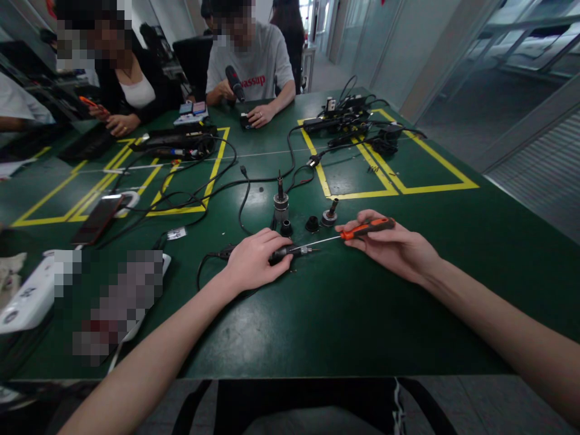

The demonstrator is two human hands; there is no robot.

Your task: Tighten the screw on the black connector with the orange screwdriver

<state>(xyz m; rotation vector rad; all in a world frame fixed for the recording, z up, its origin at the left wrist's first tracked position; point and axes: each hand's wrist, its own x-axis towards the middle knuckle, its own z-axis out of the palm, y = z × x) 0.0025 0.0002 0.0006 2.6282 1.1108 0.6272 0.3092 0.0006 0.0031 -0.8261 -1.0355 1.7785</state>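
Head view, centre of the frame. The left hand lies palm-down on the green table, fingers curled closed around a dark, slim tool that lies flat; the tool's metal tip pokes out to the right of the fingers, and a black cable trails from under the hand toward the left. The right hand, right of centre, pinches an orange-handled screwdriver between thumb and fingers (the remaining fingers are loosely bent). The screwdriver's thin shaft runs leftward and slightly down, and its end meets the tool's tip.

Just above the hands stand four small parts: an upright metal cylinder with a bit sticking up, a black ring, a black cap and a tilted fitting. Yellow tape marks rectangles across the upper table. In the upper right rectangle lies a tangle of black leads and adapters. At left of centre lies a dark phone; a white device sits at the lower left edge.

Across the table, top of the frame, two other people sit: one in a grey shirt holds a black driver, and one in dark clothing at upper left holds an orange tool.
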